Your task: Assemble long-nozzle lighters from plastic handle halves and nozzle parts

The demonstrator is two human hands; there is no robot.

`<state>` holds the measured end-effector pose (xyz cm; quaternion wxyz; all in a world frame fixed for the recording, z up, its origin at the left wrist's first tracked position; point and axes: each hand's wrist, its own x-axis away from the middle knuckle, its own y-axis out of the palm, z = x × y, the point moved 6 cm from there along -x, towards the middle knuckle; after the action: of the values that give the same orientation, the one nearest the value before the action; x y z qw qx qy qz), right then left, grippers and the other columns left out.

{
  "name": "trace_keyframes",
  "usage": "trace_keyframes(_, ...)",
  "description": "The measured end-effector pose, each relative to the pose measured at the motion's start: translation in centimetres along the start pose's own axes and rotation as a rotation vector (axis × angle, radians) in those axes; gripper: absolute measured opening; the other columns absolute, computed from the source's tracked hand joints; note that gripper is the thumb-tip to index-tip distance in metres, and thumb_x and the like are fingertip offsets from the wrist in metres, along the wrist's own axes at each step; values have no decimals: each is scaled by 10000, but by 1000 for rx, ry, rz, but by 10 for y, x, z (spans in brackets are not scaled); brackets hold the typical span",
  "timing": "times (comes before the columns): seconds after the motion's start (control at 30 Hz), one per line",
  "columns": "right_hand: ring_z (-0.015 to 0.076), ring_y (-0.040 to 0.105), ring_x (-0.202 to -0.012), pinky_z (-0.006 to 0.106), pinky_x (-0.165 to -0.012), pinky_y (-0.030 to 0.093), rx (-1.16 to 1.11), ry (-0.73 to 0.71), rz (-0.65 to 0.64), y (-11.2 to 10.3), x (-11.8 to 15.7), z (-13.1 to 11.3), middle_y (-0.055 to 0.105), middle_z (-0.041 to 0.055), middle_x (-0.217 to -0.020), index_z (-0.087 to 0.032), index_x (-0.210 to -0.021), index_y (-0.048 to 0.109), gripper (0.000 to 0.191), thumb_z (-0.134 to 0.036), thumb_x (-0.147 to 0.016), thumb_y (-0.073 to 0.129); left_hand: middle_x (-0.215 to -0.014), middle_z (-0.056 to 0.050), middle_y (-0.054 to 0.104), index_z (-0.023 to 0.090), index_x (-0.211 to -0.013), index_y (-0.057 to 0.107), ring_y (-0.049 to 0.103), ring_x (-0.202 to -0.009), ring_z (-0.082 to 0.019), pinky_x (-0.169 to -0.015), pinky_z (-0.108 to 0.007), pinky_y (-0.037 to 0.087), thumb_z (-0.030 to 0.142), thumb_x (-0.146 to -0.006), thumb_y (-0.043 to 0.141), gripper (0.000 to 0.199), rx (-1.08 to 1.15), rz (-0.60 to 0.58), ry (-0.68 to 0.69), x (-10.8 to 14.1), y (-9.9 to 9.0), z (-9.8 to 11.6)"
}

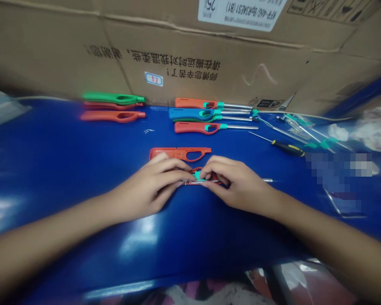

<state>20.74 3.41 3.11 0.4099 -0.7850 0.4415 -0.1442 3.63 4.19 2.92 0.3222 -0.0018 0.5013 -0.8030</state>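
Note:
My left hand [150, 186] and my right hand [236, 184] meet at the middle of the blue bench. Their fingertips pinch a partly assembled red utility lighter body [203, 178] with a teal part and a thin metal piece in it. Much of that body is hidden by my fingers. Its metal nozzle [267, 180] sticks out to the right beyond my right hand. An orange lighter half-shell [180, 153] lies just above my fingers, apparently not touched by them.
Finished-looking orange, blue and green lighters [206, 114] and red and green ones [112, 106] lie along a large cardboard box [178, 51]. To the right are a yellow-and-black screwdriver [287, 148] and a heap of teal-and-metal parts [307, 131]. A blurred patch covers part of the bench.

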Motion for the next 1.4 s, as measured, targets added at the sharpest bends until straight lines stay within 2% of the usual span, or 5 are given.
trace_keyframes(0.43, 102, 534, -739, 233, -683, 420, 23, -30, -21, -6, 1, -1, 652, 16, -946, -189, -972, 655, 92, -127, -948, 592, -1305, -82, 638, 241, -1297, 639, 556, -1066, -229, -968, -379, 467, 94, -980, 478, 384, -148, -47, 79, 4, 0, 0)
trace_keyframes(0.6, 79, 489, -619, 216, -589, 396, -83, 89, 2, -8, -1, 7, 621, -16, -820, -187, -868, 650, 67, -131, -904, 638, -1301, -80, 640, 257, -1314, 630, 559, -1060, -225, -956, -378, 474, 103, -989, 467, 394, -157, -47, 88, 5, 0, 0)
trace_keyframes(0.77, 71, 508, -613, 212, -591, 412, -121, 119, -40, -11, -1, 9, 636, -9, -829, -178, -894, 679, 107, -102, -893, 604, -1313, -89, 629, 252, -1331, 625, 543, -1072, -240, -962, -402, 477, 106, -991, 460, 406, -178, -64, 103, 5, 1, 1)
trace_keyframes(1.2, 122, 606, -779, 242, -712, 463, 100, -105, -91, -18, 1, -2, 661, 38, -904, -164, -962, 679, 113, -133, -960, 570, -1344, -138, 618, 233, -1374, 619, 553, -1152, -294, -974, -475, 512, 121, -984, 477, 430, -260, -91, 111, 5, 4, 3)
trace_keyframes(1.4, 169, 637, -881, 297, -793, 492, 207, -113, -179, -13, 4, -2, 658, 71, -997, -164, -989, 698, 196, -172, -1017, 504, -1346, -143, 617, 221, -1371, 618, 559, -1146, -295, -968, -472, 512, 125, -990, 475, 418, -266, -81, 117, 5, 4, 4)
